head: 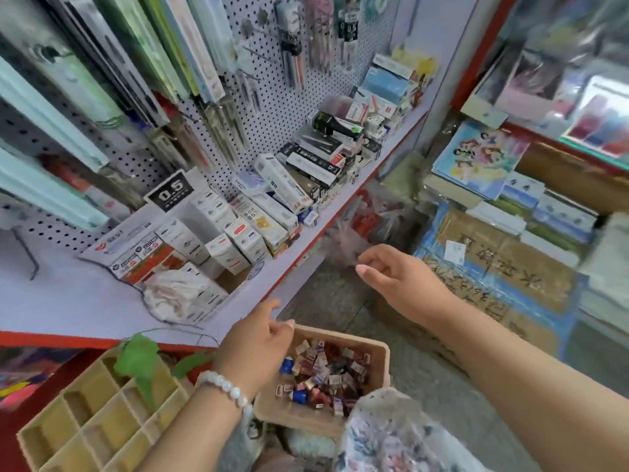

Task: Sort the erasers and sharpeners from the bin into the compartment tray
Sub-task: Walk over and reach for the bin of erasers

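Observation:
A tan bin [381, 352] sits low in the middle, filled with several small erasers and sharpeners [326, 373], some red, some blue. To its left stands a beige compartment tray [85, 424] whose visible cells hold nothing. My left hand [258, 342], with a white bead bracelet at the wrist, hovers over the bin's left rim with relaxed fingers and holds nothing. My right hand [391, 270] is raised above the floor, up and to the right of the bin, fingers loosely curled and empty.
A white shelf with a red edge [306, 243] carries boxes of pen refills [238, 229] below a pegboard. A green leaf [139, 359] lies across the tray's far cells. Cardboard cartons [503, 270] and stacked books stand at the right. Patterned cloth [391, 434] covers my lap.

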A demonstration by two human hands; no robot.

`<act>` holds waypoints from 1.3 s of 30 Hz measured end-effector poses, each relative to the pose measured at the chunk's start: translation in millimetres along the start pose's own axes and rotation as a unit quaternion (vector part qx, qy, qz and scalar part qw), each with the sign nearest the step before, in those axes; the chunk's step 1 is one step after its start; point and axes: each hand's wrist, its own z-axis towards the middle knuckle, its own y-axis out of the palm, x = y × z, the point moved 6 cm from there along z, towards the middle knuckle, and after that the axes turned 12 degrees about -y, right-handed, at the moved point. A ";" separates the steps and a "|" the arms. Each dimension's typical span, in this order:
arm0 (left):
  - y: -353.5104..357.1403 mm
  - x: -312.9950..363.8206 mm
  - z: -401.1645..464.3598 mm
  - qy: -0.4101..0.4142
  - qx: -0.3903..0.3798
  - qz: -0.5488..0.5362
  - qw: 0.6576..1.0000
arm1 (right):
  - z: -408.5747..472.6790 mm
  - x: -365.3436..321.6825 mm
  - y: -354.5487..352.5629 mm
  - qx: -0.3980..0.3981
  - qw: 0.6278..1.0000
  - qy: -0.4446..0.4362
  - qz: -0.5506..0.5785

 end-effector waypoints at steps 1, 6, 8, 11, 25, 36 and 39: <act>2.3 2.2 2.8 0.017 -0.011 0.006 1.000 | -3.2 0.3 2.1 0.011 1.000 0.012 -0.001; 7.7 -0.8 16.8 0.092 -0.065 0.060 0.992 | -32.1 1.2 33.7 0.085 0.993 0.081 0.032; 10.8 -7.8 18.1 0.117 -0.080 0.097 0.985 | -45.5 1.0 54.8 0.106 0.988 0.099 0.050; 17.2 -20.9 15.7 0.145 -0.095 0.115 0.978 | -65.5 1.7 86.8 0.122 0.983 0.124 0.066; 152.2 -100.1 70.3 0.132 -0.050 0.185 0.973 | -102.9 126.4 182.8 0.073 0.982 0.150 -0.084; 242.0 -157.0 154.9 0.167 0.014 0.179 0.969 | -53.2 219.1 296.4 0.044 0.990 0.038 -0.130; 255.0 -154.8 168.1 0.197 0.027 0.183 0.963 | -37.1 226.2 305.7 0.035 0.988 -0.001 -0.151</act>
